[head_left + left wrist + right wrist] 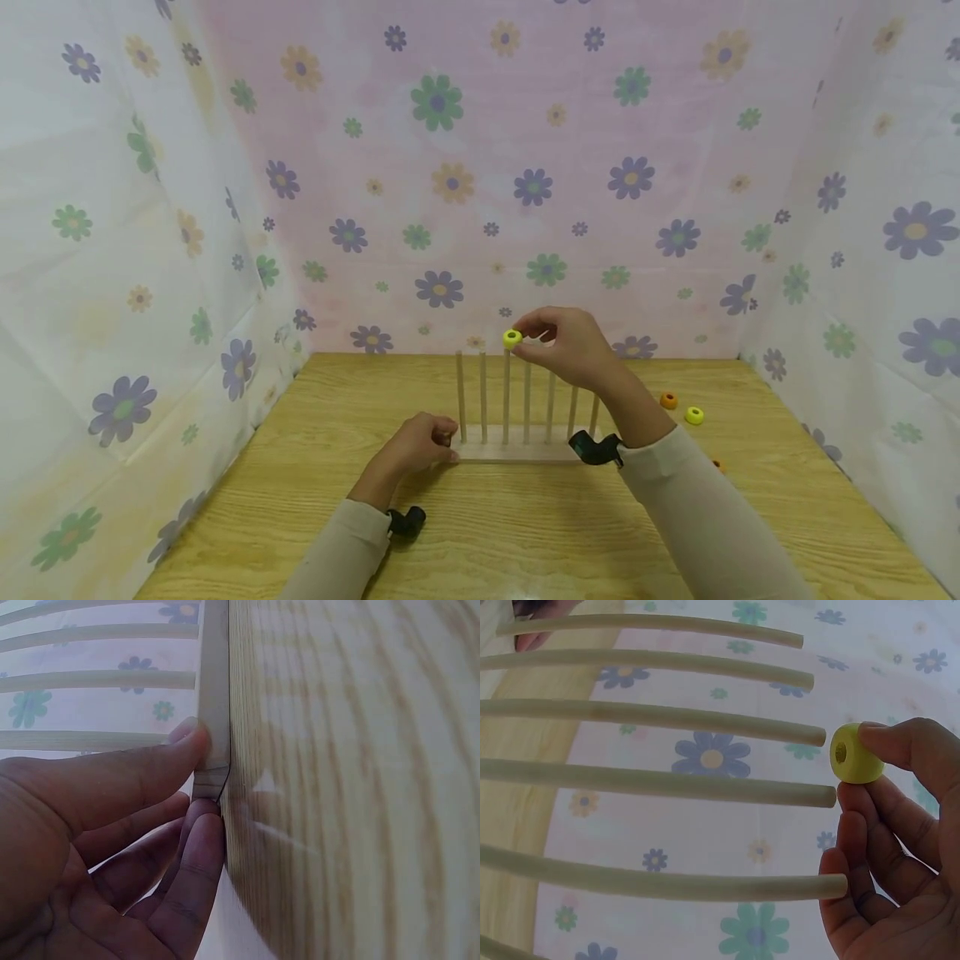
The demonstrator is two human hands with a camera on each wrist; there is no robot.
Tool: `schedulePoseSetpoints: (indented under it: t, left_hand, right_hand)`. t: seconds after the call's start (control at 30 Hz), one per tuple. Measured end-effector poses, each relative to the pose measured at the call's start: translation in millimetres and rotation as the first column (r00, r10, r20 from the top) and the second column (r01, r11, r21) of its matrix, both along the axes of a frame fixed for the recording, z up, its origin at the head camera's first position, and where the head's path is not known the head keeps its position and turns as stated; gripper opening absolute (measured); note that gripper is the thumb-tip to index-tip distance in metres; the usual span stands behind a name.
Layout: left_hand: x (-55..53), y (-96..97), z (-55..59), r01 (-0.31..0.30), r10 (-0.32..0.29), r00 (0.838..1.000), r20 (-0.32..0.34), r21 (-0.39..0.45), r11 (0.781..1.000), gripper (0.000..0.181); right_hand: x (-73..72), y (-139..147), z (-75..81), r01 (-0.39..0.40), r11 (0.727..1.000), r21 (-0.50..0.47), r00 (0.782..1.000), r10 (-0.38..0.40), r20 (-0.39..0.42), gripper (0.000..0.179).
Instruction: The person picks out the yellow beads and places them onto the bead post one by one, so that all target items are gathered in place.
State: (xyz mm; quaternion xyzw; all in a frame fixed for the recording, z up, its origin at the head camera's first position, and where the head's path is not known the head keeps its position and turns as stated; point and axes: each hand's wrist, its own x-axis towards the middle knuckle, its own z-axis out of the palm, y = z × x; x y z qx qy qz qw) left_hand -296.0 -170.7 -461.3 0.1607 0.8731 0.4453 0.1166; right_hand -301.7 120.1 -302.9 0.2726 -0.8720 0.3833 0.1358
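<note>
Peg rack (510, 454) left of loose beads (693, 417)

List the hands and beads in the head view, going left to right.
Left hand → held yellow bead → right hand → loose orange bead → loose yellow bead → partly hidden orange bead.

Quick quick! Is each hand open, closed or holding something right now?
Left hand: holding the base at one end.
Right hand: holding a yellow bead, pinched in its fingertips.
</note>
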Motion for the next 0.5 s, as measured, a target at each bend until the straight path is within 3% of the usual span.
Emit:
schedulePoseSetpoints:
  t: [0.1,0.27,0.5]
  left_hand:
    - [0.0,-0.4,0.4,0.006,-0.006,1.0,-0.001,0.001,1.0,0.046]
    - [0.0,-1.3,0.1,-0.024,0.024,1.0,-0.004,-0.024,0.999,0.019]
    - [0.5,-2.6,0.0,-0.05,0.049,0.999,-0.018,-0.052,0.997,0.055]
  right_hand:
    - [1.6,-4.5,1.8,-0.006,1.0,-0.003,1.0,0.006,0.008,0.021]
    - [3.6,-12.2,3.3,-0.009,1.0,-0.005,1.0,0.009,0.019,0.021]
    - [3.1,-21.1,2.4,-0.035,0.999,0.001,0.999,0.035,0.0,0.022]
